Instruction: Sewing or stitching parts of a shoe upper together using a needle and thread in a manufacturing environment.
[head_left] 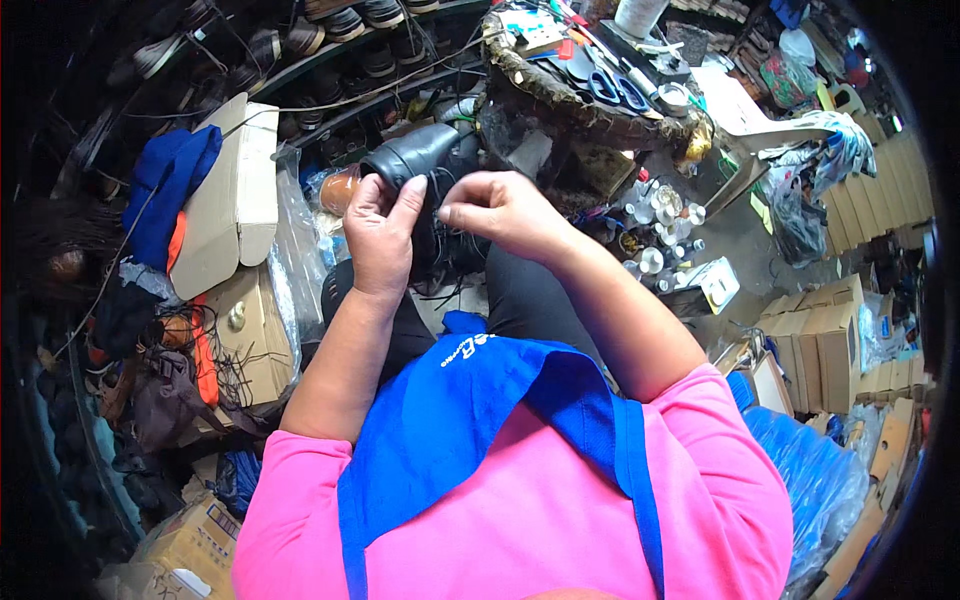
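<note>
A black leather shoe (412, 150) is held up above my lap, its toe pointing away to the right. My left hand (382, 232) grips it near the heel end, with the thumb pressed on the near side. Just right of the shoe, my right hand (512, 212) is raised with thumb and forefinger pinched together. What lies in that pinch, if anything, is too small to make out. Thin dark strands hang below the shoe between my hands. My blue apron (450, 400) is bunched toward my lap.
Ahead stands a rough round worktable (575, 110) with scissors (615, 92) and other tools. Several small bottles (660, 215) crowd the floor to its right. Shoe racks (350, 62) line the far left. Cardboard (225, 200) and a blue cloth (165, 185) lie left; boxes (815, 340) sit right.
</note>
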